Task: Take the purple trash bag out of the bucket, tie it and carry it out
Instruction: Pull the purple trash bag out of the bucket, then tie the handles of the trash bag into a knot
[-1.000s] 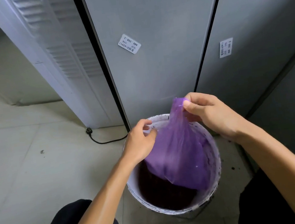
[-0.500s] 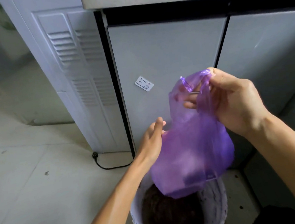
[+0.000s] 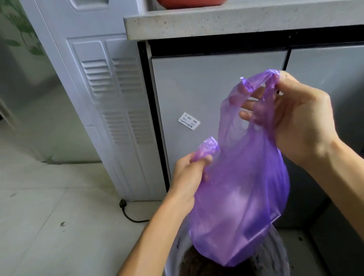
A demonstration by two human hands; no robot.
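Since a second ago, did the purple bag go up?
Yes. The purple bag rose: it sat inside the bucket before, and now hangs above the rim, held by both hands.

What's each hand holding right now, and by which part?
Both hold the purple trash bag: left hand pinches one handle loop, right hand the other, higher up. The bag hangs above the bucket.
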